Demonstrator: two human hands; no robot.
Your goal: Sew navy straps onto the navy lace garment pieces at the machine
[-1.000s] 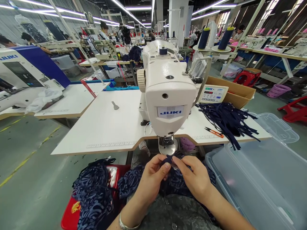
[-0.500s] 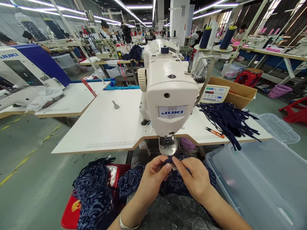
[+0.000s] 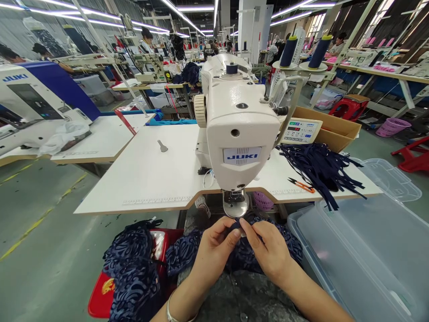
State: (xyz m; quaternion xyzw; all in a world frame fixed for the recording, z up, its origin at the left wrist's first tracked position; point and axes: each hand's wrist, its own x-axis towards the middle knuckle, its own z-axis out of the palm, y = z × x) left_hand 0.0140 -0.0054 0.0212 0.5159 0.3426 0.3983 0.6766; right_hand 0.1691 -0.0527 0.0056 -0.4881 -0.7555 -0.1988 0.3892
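Both hands sit low at 6 o'clock, directly under the presser foot (image 3: 235, 203) of the sewing machine (image 3: 239, 134). Left hand (image 3: 214, 248) and right hand (image 3: 268, 250) meet tip to tip, thumb and forefinger of each pinching one small navy fabric piece (image 3: 236, 225), off the table (image 3: 150, 179). Patterned navy cloth (image 3: 187, 257) lies under the wrists. From the hands: red stool (image 3: 100, 299) at 8 o'clock, strip pile (image 3: 318, 167) at 2, orange snips (image 3: 303, 184) touching it, clear bin (image 3: 362, 255) at 3.
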